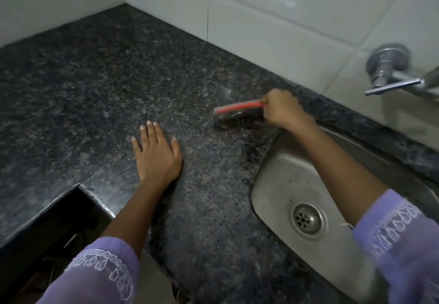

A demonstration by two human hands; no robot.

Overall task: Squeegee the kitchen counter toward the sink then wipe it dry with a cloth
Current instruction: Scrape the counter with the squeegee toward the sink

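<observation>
Sink point(280, 175) below right grip point(282, 111) clutching squeegee point(237, 111); left grip point(156, 154) flat, released, on counter point(95, 78).

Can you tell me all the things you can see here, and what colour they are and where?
counter: one, dark speckled stone, fills the left and middle.
sink: one, silver metal, lower right, set into the counter.
drain: one, silver, in the sink bottom.
tap: one, shiny silver, on the wall at upper right.
wall tiles: many, white, behind the counter.
squeegee: one, red with a dark blade, on the counter near the sink edge.
left hand: one, flat on the counter, purple sleeve.
right hand: one, holding the squeegee, purple sleeve.
</observation>
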